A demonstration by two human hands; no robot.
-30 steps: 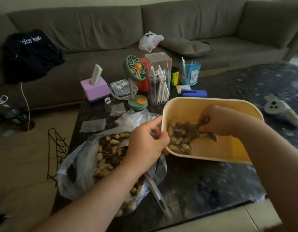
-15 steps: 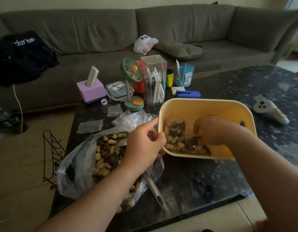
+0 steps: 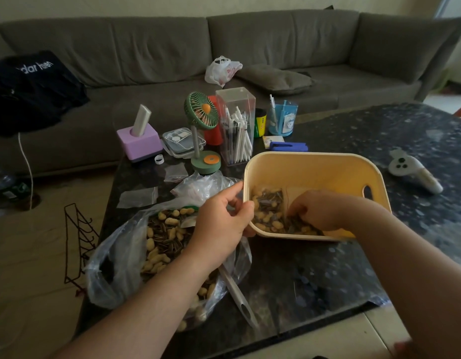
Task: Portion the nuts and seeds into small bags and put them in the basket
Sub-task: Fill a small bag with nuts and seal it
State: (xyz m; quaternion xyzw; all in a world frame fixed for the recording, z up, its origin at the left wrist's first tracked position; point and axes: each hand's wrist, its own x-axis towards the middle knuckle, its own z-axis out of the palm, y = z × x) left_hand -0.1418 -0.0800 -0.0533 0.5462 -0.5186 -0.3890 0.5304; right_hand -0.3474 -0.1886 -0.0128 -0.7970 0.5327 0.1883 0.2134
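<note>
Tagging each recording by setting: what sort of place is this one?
Most likely a home living room. A long grey sofa with a cushion runs behind a dark stone coffee table, which holds household clutter such as a small desk fan.

Left hand (image 3: 221, 224) reaches toward 1 o'clock, fingers curled, pinching. Right hand (image 3: 320, 211) at 3 o'clock of it, knuckles up, fingers curled downward.

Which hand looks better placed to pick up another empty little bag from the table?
Probably the left hand. It grips the yellow basket rim on the side nearest the empty small bags. The right hand is down inside the basket on a filled bag, farther away.
</note>
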